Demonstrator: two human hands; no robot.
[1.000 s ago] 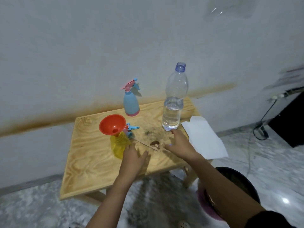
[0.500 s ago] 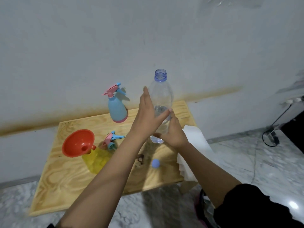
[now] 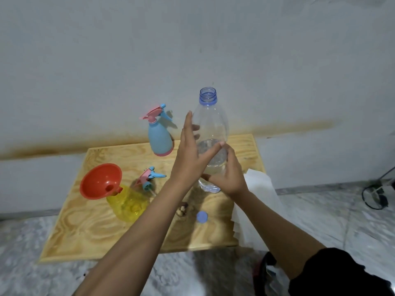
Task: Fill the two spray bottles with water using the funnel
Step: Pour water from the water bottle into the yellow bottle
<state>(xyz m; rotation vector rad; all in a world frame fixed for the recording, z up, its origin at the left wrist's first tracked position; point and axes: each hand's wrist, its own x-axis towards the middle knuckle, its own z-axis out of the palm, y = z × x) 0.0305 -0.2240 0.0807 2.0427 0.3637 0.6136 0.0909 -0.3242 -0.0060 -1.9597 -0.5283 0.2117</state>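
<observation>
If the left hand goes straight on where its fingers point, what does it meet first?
The water bottle: the left hand holds its side, fingers aimed up and away. Past its shoulder the wall looks next, depth unclear.

Water bottle [image 3: 210, 122]: lower body is covered by the left hand [image 3: 190, 159] and right hand [image 3: 227, 174]; only a sliver of the base shows beneath them. Base on the table [image 3: 85, 231] or raised: cannot tell.

Left fingers [image 3: 195, 127] behind the bottle show only as smeared shapes through the plastic. Right fingertips are out of sight round its far side.

Left of the bottle: the funnel [image 3: 100, 180] bowl conceals the neck of the yellow spray bottle [image 3: 128, 201].

Below-left of the bottle: a small brown object [image 3: 181, 210], half under the left forearm, unidentifiable.

Right of the bottle: white paper [image 3: 260, 189] is partly behind the right forearm, and a cable [image 3: 374, 193] is cut by the frame edge.
</observation>
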